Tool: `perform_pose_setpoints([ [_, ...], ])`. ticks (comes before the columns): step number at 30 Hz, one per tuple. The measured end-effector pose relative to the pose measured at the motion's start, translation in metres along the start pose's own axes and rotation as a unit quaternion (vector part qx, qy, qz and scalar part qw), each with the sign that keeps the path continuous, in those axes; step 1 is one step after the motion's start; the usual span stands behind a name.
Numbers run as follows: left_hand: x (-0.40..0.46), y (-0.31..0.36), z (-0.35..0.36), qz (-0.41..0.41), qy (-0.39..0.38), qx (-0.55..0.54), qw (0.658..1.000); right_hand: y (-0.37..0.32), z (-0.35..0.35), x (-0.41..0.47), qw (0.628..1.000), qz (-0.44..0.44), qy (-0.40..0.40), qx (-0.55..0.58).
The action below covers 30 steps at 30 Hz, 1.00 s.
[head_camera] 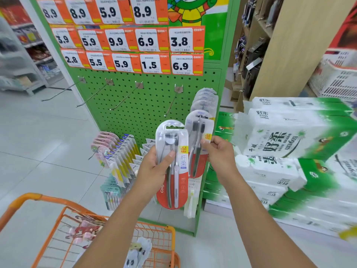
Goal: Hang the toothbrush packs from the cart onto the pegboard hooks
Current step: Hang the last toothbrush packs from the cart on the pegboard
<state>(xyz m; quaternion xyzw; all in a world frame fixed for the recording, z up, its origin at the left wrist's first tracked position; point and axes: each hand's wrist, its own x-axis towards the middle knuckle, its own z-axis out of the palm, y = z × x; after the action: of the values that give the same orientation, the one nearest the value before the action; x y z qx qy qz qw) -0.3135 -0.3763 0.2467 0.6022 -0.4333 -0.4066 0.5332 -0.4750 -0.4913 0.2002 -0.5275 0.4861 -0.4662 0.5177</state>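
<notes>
We stand at a green pegboard [146,105] in a shop aisle.
Our left hand [154,167] grips one toothbrush pack [173,161]; our right hand [220,151] pinches a pack [199,136] seemingly hanging on a hook; the orange cart [58,225] sits below on pale floor tiles [38,132], tissue packs [289,136] stacked rightward.

Across the top of the frame we read orange-and-white paper price tags [123,37] on the green perforated metal pegboard [146,105]: 8.9, 8.9, 5.9, 8.9; then 3.9, 5.9, 9.9, 6.9, 3.8; then 2.8, 5.5, 5.9, 1.5, 6.9. At centre, our clear-and-red toothbrush blister pack [172,165] shows "Colg" and "纤柔". At right, white-and-green tissue packs [289,140] read "好柔" and "2500".
</notes>
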Motion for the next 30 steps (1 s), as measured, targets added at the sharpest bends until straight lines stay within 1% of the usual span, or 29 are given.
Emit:
perform_pose_setpoints([
  [4, 0.001, 0.002, 0.004, -0.001, -0.015, 0.006, 1.0, -0.01, -0.003, 0.026, 0.997, 0.004, 0.061, -0.037],
  [8, 0.004, 0.0, 0.007, -0.009, -0.023, 0.008, 1.0, -0.017, -0.005, 0.036, 0.994, 0.024, 0.077, -0.078],
  [10, 0.005, -0.002, 0.009, -0.009, -0.036, -0.001, 0.999, -0.017, -0.007, 0.03, 0.99, 0.023, 0.098, -0.102],
  [11, 0.005, -0.004, 0.009, -0.007, -0.038, -0.004, 0.999, -0.019, -0.008, 0.019, 0.986, 0.018, 0.121, -0.115],
  [12, 0.005, -0.006, 0.01, -0.002, -0.038, -0.004, 0.999, -0.021, -0.009, 0.005, 0.984, 0.01, 0.144, -0.108],
  [13, 0.005, -0.008, 0.011, 0.002, -0.035, -0.004, 0.999, -0.025, -0.009, -0.012, 0.985, -0.006, 0.151, -0.088],
  [14, 0.005, -0.011, 0.012, 0.007, -0.031, -0.005, 0.999, -0.031, -0.008, -0.031, 0.99, -0.026, 0.127, -0.061],
  [15, 0.006, -0.013, 0.013, 0.01, -0.028, -0.009, 1.0, -0.036, -0.005, -0.048, 0.996, -0.038, 0.077, -0.034],
  [17, 0.008, -0.016, 0.016, 0.017, -0.026, -0.017, 0.999, -0.04, 0.004, -0.07, 0.999, -0.034, -0.029, 0.019],
  [18, 0.009, -0.018, 0.018, 0.018, -0.026, -0.023, 0.999, -0.04, 0.009, -0.076, 0.997, -0.025, -0.052, 0.043],
  [21, 0.011, -0.016, 0.019, 0.015, -0.029, -0.054, 0.998, -0.039, 0.012, -0.076, 0.995, -0.013, -0.047, 0.091],
  [24, 0.013, -0.012, 0.021, 0.018, -0.041, -0.067, 0.997, -0.043, 0.006, -0.07, 0.993, -0.03, -0.026, 0.107],
  [30, 0.021, -0.003, 0.031, 0.033, -0.022, -0.042, 0.998, -0.043, 0.002, -0.059, 0.991, -0.022, 0.014, 0.13],
])
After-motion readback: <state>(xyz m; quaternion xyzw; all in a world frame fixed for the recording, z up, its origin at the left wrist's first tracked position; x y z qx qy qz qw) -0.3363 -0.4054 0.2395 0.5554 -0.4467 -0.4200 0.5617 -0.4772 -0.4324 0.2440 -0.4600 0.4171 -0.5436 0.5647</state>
